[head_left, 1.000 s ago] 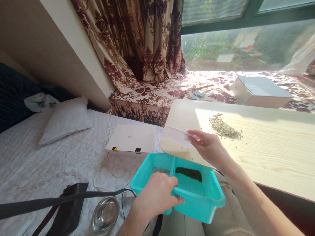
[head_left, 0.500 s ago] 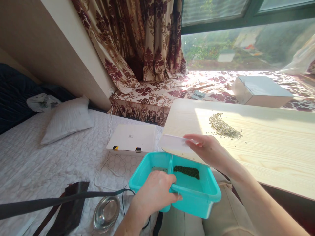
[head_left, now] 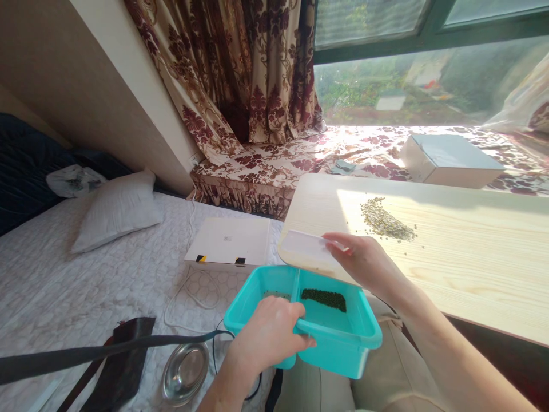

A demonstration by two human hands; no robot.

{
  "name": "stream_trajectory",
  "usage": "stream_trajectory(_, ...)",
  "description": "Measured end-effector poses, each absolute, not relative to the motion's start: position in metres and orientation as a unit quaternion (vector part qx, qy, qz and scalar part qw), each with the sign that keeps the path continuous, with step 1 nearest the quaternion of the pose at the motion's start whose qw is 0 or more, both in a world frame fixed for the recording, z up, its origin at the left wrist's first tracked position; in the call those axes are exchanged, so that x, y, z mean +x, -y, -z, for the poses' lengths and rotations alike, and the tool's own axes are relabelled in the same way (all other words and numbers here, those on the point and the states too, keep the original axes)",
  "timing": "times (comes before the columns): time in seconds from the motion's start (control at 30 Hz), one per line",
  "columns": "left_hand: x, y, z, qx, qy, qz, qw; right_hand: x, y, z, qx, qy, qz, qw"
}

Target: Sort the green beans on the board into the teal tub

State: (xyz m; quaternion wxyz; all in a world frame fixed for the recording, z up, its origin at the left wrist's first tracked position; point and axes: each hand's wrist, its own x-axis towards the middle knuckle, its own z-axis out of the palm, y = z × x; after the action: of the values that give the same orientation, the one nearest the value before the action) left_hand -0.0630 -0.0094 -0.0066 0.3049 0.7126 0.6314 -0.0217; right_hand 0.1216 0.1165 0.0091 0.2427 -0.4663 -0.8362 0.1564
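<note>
My left hand (head_left: 274,329) grips the near rim of a turquoise two-compartment bin (head_left: 332,357), which is held just below the table's corner. Dark green beans (head_left: 325,299) lie in a strip in its right compartment; a few small bits show in the left one, partly hidden by my hand. Between the thumb and fingers of my right hand (head_left: 358,257) is a thin white, translucent plastic sheet or scraper (head_left: 306,244), held over the table edge above the bin. A heap of paler greenish-brown beans (head_left: 386,220) is spread on the wooden table (head_left: 480,257), beyond my right hand.
On the bed (head_left: 120,274) are a white box (head_left: 231,240), a metal bowl (head_left: 186,372), a dark bag with a strap (head_left: 124,360) and a pillow (head_left: 118,212). Another white box (head_left: 452,160) stands on the window seat. Thin cords run beside the bin.
The bin in my left hand has shifted slightly left. The white sheet in my right hand has tipped lower and flatter near the table edge. The bean heap looks unchanged.
</note>
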Motion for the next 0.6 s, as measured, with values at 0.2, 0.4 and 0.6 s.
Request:
stream_trajectory(0.2, -0.062, 0.008, 0.003, 0.714, -0.632, 0.031, 0.299, 0.119, -0.115, -0.008, -0.470, 0.837, -0.147, 0.239)
stream_trajectory(0.4, -0.061, 0.009, 0.000, 0.720, -0.627, 0.033, 0.296, 0.132, -0.101, -0.017, -0.439, 0.845, -0.201, 0.230)
stream_trajectory(0.6, -0.050, 0.006, -0.001, 0.744, -0.599, 0.040, 0.292, 0.193, -0.094, -0.029, -0.531, 0.792, -0.141, 0.265)
